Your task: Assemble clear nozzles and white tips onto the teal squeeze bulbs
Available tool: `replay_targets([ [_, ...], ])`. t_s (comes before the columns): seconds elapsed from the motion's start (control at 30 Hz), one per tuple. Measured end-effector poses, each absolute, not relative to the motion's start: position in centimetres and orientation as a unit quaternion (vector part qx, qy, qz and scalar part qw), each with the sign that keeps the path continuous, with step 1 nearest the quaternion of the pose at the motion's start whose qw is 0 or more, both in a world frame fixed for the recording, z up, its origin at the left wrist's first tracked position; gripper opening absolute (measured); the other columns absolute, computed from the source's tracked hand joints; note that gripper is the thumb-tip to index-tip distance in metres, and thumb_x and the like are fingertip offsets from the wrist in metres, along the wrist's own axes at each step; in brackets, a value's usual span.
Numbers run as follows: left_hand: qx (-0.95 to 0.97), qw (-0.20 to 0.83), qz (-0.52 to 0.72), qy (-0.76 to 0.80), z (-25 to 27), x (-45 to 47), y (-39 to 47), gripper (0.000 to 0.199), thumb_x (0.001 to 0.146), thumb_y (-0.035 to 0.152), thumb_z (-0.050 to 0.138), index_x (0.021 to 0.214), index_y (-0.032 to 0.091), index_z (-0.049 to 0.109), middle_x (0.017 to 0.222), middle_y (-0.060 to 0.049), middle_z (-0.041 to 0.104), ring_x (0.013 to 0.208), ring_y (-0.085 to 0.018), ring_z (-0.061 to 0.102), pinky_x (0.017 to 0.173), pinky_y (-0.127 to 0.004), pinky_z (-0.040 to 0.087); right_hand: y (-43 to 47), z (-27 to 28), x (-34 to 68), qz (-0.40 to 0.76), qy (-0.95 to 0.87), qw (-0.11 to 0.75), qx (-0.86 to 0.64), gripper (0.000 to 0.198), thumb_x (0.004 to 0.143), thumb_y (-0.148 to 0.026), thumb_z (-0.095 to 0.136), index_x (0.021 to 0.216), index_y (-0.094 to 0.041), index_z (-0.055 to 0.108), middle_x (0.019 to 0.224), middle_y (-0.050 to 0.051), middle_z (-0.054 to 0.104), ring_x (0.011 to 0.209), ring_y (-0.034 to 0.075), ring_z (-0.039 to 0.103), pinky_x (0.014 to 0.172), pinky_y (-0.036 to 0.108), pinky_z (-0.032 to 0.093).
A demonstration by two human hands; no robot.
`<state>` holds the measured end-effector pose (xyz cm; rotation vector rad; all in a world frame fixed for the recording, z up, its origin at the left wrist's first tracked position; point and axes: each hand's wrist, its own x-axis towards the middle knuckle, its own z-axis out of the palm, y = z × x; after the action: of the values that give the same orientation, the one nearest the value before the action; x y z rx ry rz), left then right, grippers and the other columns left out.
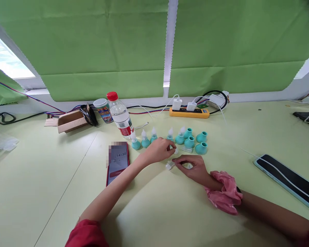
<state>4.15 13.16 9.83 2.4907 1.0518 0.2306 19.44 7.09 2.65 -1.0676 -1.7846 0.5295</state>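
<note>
My right hand (192,167) pinches a small clear plastic tube (170,165) between thumb and fingertips, low over the table. Just beyond it, my left hand (158,150) has its fingers curled together at a small translucent piece (176,150), partly hidden by the fingertips. Several teal rubber bulbs with translucent nozzles, such as this nozzle-topped bulb (145,142), stand in a row behind my left hand. To the right are several teal bulbs with bare open necks, among them an open bulb (201,148). Beside these lies another clear tube (186,150).
A phone (117,161) lies left of my left forearm, and a larger dark device (288,181) lies at right. Behind stand a red-capped water bottle (121,116), a paper cup (103,110), an open cardboard box (73,120) and a yellow power strip (189,113) with cables.
</note>
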Motion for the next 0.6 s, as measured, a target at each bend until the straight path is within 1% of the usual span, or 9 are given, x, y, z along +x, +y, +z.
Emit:
replay_targets([
  [0.07, 0.903, 0.204, 0.048, 0.374, 9.3, 4.2, 13.1, 0.023, 0.077, 0.027, 0.047, 0.091, 0.018, 0.063, 0.071, -0.002, 0.065, 0.063, -0.015, 0.057, 0.057, -0.022, 0.04, 7.0, 2.9, 20.0, 0.209, -0.727, 0.48, -0.444, 0.009, 0.07, -0.02, 0.056, 0.066, -0.021, 0.064, 0.065, 0.001, 0.068, 0.057, 0.015, 0.063, 0.053, 0.026, 0.052],
  [0.17, 0.911, 0.184, 0.013, 0.368, 8.2, 4.8, 12.6, 0.028, 0.072, 0.035, 0.053, 0.092, 0.017, 0.062, 0.071, -0.004, 0.064, 0.068, -0.019, 0.059, 0.057, -0.025, 0.041, 6.5, 3.5, 21.3, 0.198, -0.723, 0.481, -0.454, 0.009, 0.07, -0.02, 0.057, 0.066, -0.021, 0.064, 0.062, 0.0, 0.067, 0.054, 0.014, 0.061, 0.051, 0.025, 0.052],
  [0.3, 0.922, 0.146, -0.026, 0.358, 6.9, 5.9, 11.7, 0.025, 0.069, 0.027, 0.056, 0.091, 0.017, 0.062, 0.078, -0.007, 0.064, 0.076, -0.022, 0.059, 0.06, -0.026, 0.042, 4.8, 4.8, 23.7, 0.174, -0.734, 0.463, -0.466, 0.007, 0.069, -0.019, 0.057, 0.067, -0.02, 0.064, 0.065, 0.0, 0.068, 0.055, 0.014, 0.062, 0.053, 0.025, 0.054],
  [0.37, 0.927, 0.122, -0.036, 0.352, 6.6, 6.4, 11.2, 0.024, 0.069, 0.022, 0.055, 0.091, 0.017, 0.061, 0.082, -0.007, 0.064, 0.078, -0.023, 0.059, 0.061, -0.027, 0.042, 3.7, 5.4, 25.0, 0.174, -0.744, 0.437, -0.474, 0.007, 0.07, -0.02, 0.057, 0.069, -0.019, 0.064, 0.066, 0.0, 0.068, 0.053, 0.013, 0.061, 0.054, 0.025, 0.054],
  [0.47, 0.934, 0.085, -0.034, 0.346, 6.3, 6.9, 10.5, 0.026, 0.071, 0.018, 0.051, 0.095, 0.018, 0.06, 0.088, -0.008, 0.063, 0.081, -0.023, 0.058, 0.062, -0.029, 0.042, 2.0, 5.4, 26.9, 0.168, -0.768, 0.372, -0.493, 0.009, 0.071, -0.021, 0.056, 0.073, -0.019, 0.065, 0.067, 0.0, 0.067, 0.053, 0.012, 0.06, 0.055, 0.025, 0.054],
  [0.53, 0.935, 0.059, -0.028, 0.349, 6.2, 7.0, 9.9, 0.027, 0.073, 0.016, 0.047, 0.097, 0.017, 0.059, 0.089, -0.01, 0.061, 0.08, -0.023, 0.058, 0.061, -0.029, 0.042, 1.3, 5.1, 28.0, 0.122, -0.79, 0.32, -0.508, 0.011, 0.071, -0.02, 0.055, 0.076, -0.019, 0.065, 0.069, 0.001, 0.067, 0.054, 0.012, 0.06, 0.056, 0.025, 0.052],
  [0.6, 0.935, 0.036, -0.02, 0.351, 6.0, 7.0, 9.1, 0.027, 0.075, 0.014, 0.045, 0.098, 0.016, 0.059, 0.091, -0.012, 0.059, 0.08, -0.023, 0.057, 0.06, -0.03, 0.042, 0.8, 4.6, 29.0, 0.072, -0.803, 0.286, -0.519, 0.011, 0.071, -0.019, 0.055, 0.076, -0.019, 0.065, 0.068, 0.001, 0.067, 0.053, 0.013, 0.059, 0.054, 0.025, 0.05],
])
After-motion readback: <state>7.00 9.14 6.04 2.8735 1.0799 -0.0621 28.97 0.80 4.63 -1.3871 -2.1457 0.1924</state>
